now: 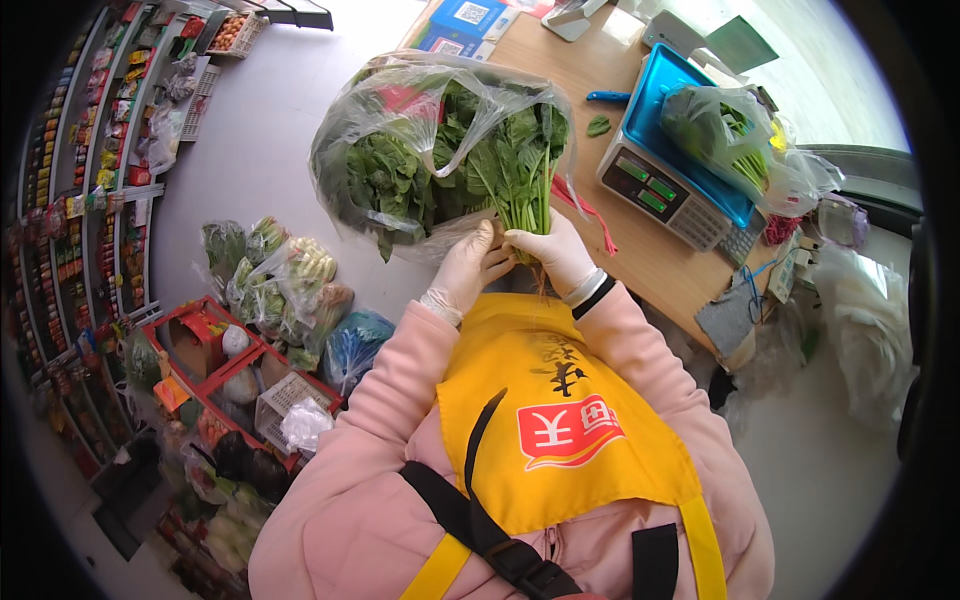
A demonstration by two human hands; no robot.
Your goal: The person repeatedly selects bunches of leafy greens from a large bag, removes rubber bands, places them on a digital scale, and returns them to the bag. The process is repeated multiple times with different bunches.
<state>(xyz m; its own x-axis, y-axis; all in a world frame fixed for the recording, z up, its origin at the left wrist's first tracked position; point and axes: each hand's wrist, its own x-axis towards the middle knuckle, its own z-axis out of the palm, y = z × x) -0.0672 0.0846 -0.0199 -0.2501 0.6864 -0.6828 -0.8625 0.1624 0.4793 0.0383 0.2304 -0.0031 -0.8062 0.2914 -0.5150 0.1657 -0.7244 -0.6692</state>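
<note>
My gloved right hand [555,244] grips a bunch of leafy greens [517,161], probably spinach, around its lower stems. The leaves point away from me and thin roots hang below the fist. Close beside the stems is my gloved left hand [472,262], palm towards the bunch, thumb and fingers apart. Its fingertips come up to the stem bases; whether they touch is unclear. Just beyond both hands, a large clear plastic bag [330,161] bulges with more greens [390,176]. The upper leaves of the held bunch overlap the bag's near right side.
On the wooden table [645,259], a digital scale [645,187] with a blue tray [656,90] carries a bag of greens [712,127]. A blue handle [607,96], loose leaf [598,125] and red strip [589,210] lie nearby. Bagged vegetables [277,270], red crates [217,360] and shelves [82,187] stand left.
</note>
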